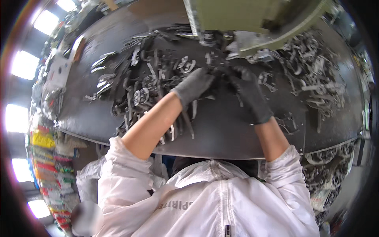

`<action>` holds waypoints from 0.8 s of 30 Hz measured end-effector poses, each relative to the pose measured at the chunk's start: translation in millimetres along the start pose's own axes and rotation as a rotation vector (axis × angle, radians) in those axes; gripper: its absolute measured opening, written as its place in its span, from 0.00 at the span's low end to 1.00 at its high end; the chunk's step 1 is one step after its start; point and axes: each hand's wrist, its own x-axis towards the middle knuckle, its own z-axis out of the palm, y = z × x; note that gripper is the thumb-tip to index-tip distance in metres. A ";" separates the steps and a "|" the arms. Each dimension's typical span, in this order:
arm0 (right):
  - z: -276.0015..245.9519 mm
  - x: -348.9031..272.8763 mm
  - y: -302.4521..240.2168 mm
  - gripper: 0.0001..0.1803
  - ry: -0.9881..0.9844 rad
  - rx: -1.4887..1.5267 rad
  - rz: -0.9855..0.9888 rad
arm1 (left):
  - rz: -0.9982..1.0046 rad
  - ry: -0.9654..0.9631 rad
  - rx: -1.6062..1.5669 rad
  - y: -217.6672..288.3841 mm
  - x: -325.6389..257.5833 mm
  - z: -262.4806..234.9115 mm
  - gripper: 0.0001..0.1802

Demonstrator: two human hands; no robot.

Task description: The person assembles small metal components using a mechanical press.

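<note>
In a grey glove, my left hand (196,83) reaches to the middle of the table, its fingers curled at the small dark fixture (217,65) under the machine. My right hand (252,94), gloved in darker grey, comes at the same spot from the other side. The fingers of both look bent together, and what they pinch is dark and too blurred to name. Left of my left hand lies a heap of curved metal parts (152,81), some with shiny ring-like ends. A few similar loose parts (268,81) lie beside my right hand.
A large pale green machine body (237,15) overhangs the far middle of the dark metal table (229,136). Another pile of metal parts (316,75) covers the right side. A white box (59,71) stands at far left; colourful packages (45,166) are stacked beyond the table.
</note>
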 end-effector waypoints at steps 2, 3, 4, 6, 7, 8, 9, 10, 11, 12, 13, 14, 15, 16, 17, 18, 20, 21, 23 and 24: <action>-0.6 -3.0 8.2 0.09 -0.067 0.140 0.099 | -0.398 -0.079 -0.898 -1.0 2.2 -0.7 0.15; -6.1 -4.2 11.5 0.09 -0.070 0.237 0.121 | -0.641 0.075 -0.962 -3.2 -4.7 -16.3 0.16; -6.5 -5.2 13.2 0.10 -0.072 0.333 0.145 | -0.657 0.064 -0.957 -11.8 -14.4 -23.4 0.16; -5.5 -11.0 -0.6 0.10 -0.036 0.312 0.170 | -0.777 0.410 -0.969 -37.0 -40.3 -28.5 0.17; -5.7 -11.7 -3.4 0.11 0.012 0.282 0.197 | -0.884 0.384 -0.958 -49.8 -55.1 -22.1 0.15; -4.6 -11.2 -2.7 0.11 0.006 0.290 0.196 | -0.991 0.358 -0.939 -66.2 -75.3 -15.4 0.14; -5.6 -11.3 -1.4 0.11 0.015 0.276 0.194 | -1.047 0.330 -0.829 -85.1 -94.5 9.6 0.14; -3.8 -11.7 -1.0 0.11 0.014 0.267 0.191 | -1.108 0.299 -0.711 -100.6 -118.0 36.5 0.14; -3.6 -12.1 0.2 0.11 0.018 0.270 0.192 | -1.190 0.212 -0.650 -109.9 -134.8 49.6 0.14; -5.8 -10.8 2.4 0.11 0.019 0.275 0.199 | -1.262 0.131 -0.594 -118.0 -144.2 64.1 0.15; -2.9 -9.9 1.2 0.11 -0.001 0.290 0.200 | -1.268 0.132 -0.585 -126.2 -162.6 84.9 0.15; 2.7 -11.1 -3.4 0.11 -0.012 0.294 0.193 | -1.238 0.005 -0.516 -133.1 -182.0 109.8 0.14; 3.1 -13.3 -9.0 0.12 0.024 0.265 0.207 | -1.185 -0.110 -0.462 -139.9 -185.1 125.5 0.14; 3.4 -13.7 -12.4 0.12 0.064 0.235 0.224 | -1.171 -0.099 -0.472 -141.6 -183.3 130.0 0.14; 3.3 -12.0 -16.1 0.12 0.079 0.227 0.219 | -1.197 -0.069 -0.512 -139.2 -181.0 132.1 0.14; 1.7 -14.3 -18.8 0.13 0.074 0.266 0.162 | -1.212 -0.043 -0.561 -133.5 -175.1 133.4 0.15; 2.7 -19.5 -25.7 0.13 0.075 0.302 0.112 | -1.327 0.057 -0.650 -133.8 -181.5 124.0 0.14; 4.5 -22.9 -34.4 0.13 0.019 0.291 0.165 | -1.359 0.195 -0.905 -141.9 -202.7 130.4 0.14; 1.8 -24.1 -33.1 0.13 -0.065 0.357 0.210 | -1.245 0.507 -1.497 -140.9 -201.1 99.1 0.13; -2.4 -22.8 -25.5 0.13 -0.047 0.350 0.211 | -1.218 0.671 -1.649 -138.9 -193.0 86.2 0.14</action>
